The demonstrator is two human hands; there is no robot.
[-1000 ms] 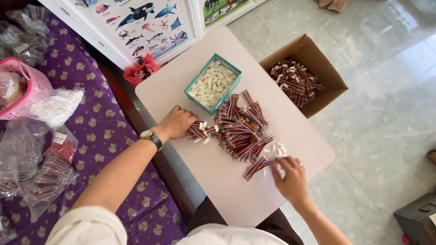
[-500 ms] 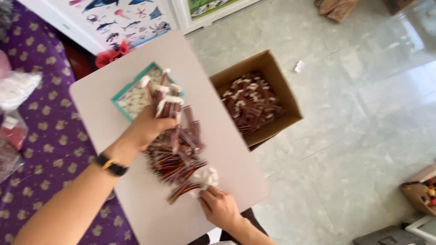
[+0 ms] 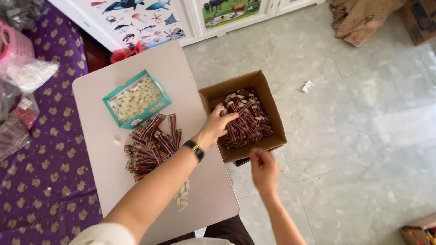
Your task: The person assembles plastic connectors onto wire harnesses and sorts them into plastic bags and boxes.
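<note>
left hand (image 3: 217,127) moved from table pile to cardboard box (image 3: 268,109), dropping wire bundle (image 3: 238,109).

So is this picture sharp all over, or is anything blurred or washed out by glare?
Head view: mostly sharp under soft, even daylight; the right hand is slightly motion-blurred, the left hand over the cardboard box is crisper; a pale sheen lies on the floor tiles; shadows are faint; lines bow slightly toward the edges.
</note>
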